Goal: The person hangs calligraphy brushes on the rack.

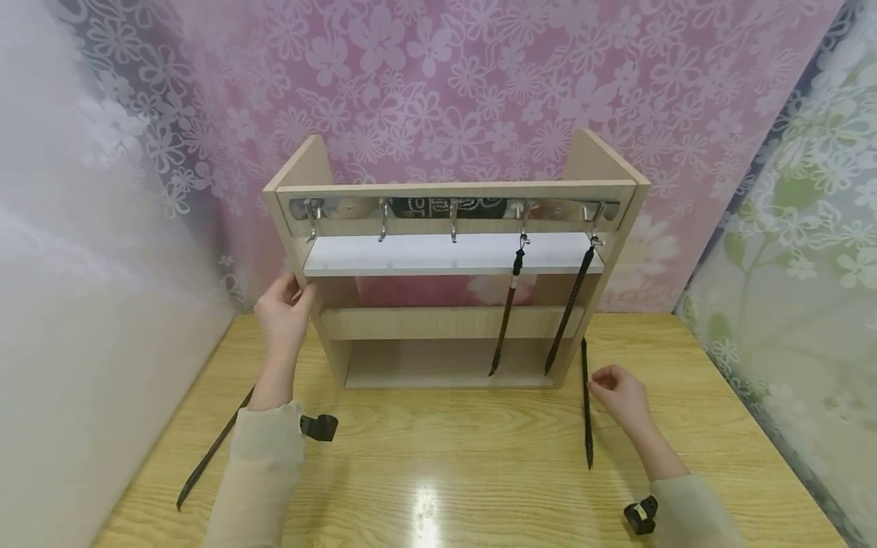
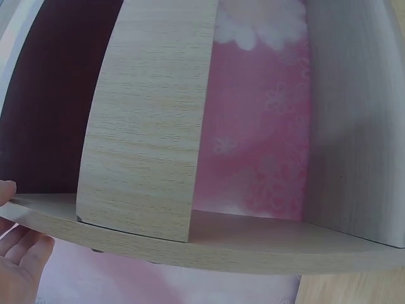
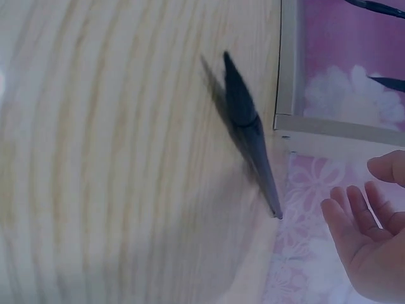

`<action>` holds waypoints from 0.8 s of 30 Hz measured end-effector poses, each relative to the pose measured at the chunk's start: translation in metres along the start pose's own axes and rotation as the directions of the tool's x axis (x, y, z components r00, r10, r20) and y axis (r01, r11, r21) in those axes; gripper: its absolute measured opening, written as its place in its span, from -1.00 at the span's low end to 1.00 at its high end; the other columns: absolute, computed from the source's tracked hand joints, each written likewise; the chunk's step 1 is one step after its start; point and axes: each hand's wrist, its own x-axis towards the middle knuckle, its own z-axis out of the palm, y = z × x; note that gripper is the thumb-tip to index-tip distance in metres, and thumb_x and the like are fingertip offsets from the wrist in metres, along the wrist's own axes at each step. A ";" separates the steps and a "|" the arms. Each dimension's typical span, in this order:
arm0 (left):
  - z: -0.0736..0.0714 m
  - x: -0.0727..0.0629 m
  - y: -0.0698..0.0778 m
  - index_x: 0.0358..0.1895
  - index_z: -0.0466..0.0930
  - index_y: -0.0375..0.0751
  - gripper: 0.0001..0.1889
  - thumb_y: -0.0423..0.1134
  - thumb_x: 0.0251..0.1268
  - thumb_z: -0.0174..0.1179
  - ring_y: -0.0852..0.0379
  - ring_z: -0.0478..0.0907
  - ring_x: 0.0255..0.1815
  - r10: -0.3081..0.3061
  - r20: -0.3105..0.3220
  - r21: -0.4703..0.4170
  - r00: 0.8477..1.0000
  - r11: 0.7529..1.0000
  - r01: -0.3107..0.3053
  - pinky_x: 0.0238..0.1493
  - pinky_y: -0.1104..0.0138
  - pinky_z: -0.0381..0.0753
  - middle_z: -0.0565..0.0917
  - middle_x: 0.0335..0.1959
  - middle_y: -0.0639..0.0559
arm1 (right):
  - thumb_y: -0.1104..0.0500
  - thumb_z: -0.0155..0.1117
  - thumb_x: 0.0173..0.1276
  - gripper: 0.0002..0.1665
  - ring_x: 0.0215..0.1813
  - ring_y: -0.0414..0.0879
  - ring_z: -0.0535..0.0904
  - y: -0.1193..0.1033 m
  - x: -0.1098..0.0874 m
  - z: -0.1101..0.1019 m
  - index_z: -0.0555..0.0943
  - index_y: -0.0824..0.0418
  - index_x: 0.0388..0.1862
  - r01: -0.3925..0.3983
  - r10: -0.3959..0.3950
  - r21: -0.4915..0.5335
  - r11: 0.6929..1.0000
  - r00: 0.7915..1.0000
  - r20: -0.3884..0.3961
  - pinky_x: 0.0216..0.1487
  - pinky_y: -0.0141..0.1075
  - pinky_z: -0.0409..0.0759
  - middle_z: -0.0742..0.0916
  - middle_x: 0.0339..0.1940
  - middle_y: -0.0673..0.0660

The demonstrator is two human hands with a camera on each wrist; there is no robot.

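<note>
A pale wooden rack [image 1: 452,323] with a row of metal hooks [image 1: 454,217] stands on the table. My left hand [image 1: 282,316] holds its left side panel [image 2: 145,244], thumb on the inner face and fingers outside. From the two rightmost hooks hang a brown writing brush [image 1: 507,308] and a dark writing brush [image 1: 570,312], tips down. Another black writing brush [image 1: 586,411] lies on the table right of the rack. Close by it is my right hand [image 1: 622,397], fingers loosely bent; the right wrist view shows nothing between them and the brush [image 3: 243,114] apart from the hand.
One more dark brush [image 1: 214,449] lies on the wooden table [image 1: 425,449] at the left, partly behind the left forearm. A flowered pink backdrop [image 1: 445,91] rises behind the rack. Pale walls [image 1: 808,251] stand at both sides.
</note>
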 end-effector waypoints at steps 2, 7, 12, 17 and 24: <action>0.000 0.001 0.002 -0.03 0.50 -0.43 -0.67 -0.41 0.09 0.14 -0.03 0.52 -0.06 0.004 -0.004 -0.001 1.000 1.000 -0.004 -0.07 0.36 0.52 0.57 -0.12 -0.28 | 0.25 0.13 0.18 -0.75 -0.29 0.07 0.47 0.003 0.000 0.000 0.48 0.45 -0.25 -0.005 0.005 -0.002 1.000 1.000 0.009 -0.35 -0.24 0.47 0.58 -0.37 0.23; 0.001 0.002 0.004 -0.03 0.49 -0.43 -0.66 -0.37 0.09 0.19 -0.02 0.51 -0.06 0.001 -0.006 0.010 1.000 1.000 -0.001 -0.07 0.35 0.51 0.56 -0.11 -0.27 | 0.26 0.16 0.17 -0.73 -0.31 0.08 0.48 0.009 0.000 0.000 0.48 0.47 -0.25 -0.024 0.024 -0.014 1.000 0.999 0.038 -0.36 -0.23 0.49 0.59 -0.38 0.25; 0.001 0.003 0.004 -0.04 0.50 -0.44 -0.64 -0.35 0.07 0.22 -0.02 0.52 -0.07 0.004 -0.018 -0.006 1.000 1.000 -0.005 -0.08 0.38 0.52 0.56 -0.11 -0.28 | 0.25 0.14 0.19 -0.68 -0.28 0.13 0.51 0.014 0.000 -0.002 0.45 0.53 -0.20 -0.066 0.066 -0.003 0.998 0.991 0.118 -0.35 -0.18 0.56 0.60 -0.33 0.32; -0.002 0.006 0.005 -0.11 0.52 -0.48 -0.71 -0.45 0.05 0.19 -0.06 0.54 -0.12 0.033 0.000 0.002 0.999 0.999 -0.033 -0.13 0.38 0.54 0.58 -0.16 -0.31 | 0.23 0.13 0.21 -0.58 -0.32 0.09 0.54 0.019 0.004 0.001 0.40 0.58 -0.11 -0.120 0.114 0.012 0.993 0.969 0.219 -0.39 -0.23 0.58 0.59 -0.30 0.34; -0.006 0.009 0.010 -0.20 0.54 -0.49 -0.78 -0.44 0.05 0.18 -0.02 0.56 -0.20 0.011 0.035 0.049 0.999 0.999 -0.012 -0.16 0.40 0.56 0.61 -0.24 -0.28 | 0.22 0.13 0.20 -0.51 -0.33 0.10 0.55 0.023 0.013 0.006 0.36 0.63 -0.07 -0.142 0.141 -0.015 0.990 0.955 0.260 -0.38 -0.19 0.60 0.58 -0.27 0.41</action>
